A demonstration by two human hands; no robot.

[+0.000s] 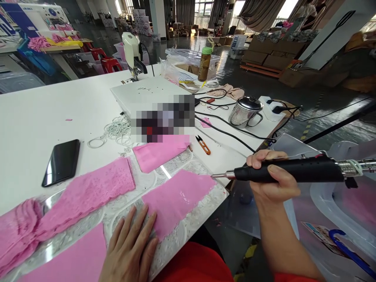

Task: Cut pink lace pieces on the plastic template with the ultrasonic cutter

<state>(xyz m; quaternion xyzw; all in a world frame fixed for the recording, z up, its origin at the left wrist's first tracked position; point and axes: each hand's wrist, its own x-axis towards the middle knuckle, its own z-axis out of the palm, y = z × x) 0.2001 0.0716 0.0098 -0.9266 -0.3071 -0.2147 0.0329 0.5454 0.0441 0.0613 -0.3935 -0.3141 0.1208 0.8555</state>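
Note:
My right hand [273,172] is wrapped round a black handheld tool with a thin metal nozzle [305,171]. The nozzle's tip meets the right-hand corner of a pink fabric piece [182,199], lying flat on a glossy marbled board [196,227]. On the near left edge of that piece rest the fingers of my left hand [132,243], spread flat and holding nothing. Other pink pieces lie around: a folded one [164,152] behind, a lacy stack [96,188] to the left, and a plain one [73,258] beside my left wrist.
On the white table are a black phone [61,162], loose pale elastic cords [117,131], orange-handled thread snips [203,145], black cables and a lidded metal mug [246,111]. A sewing machine [132,55] stands behind. Clear plastic bins [337,196] sit at the right, below the table edge.

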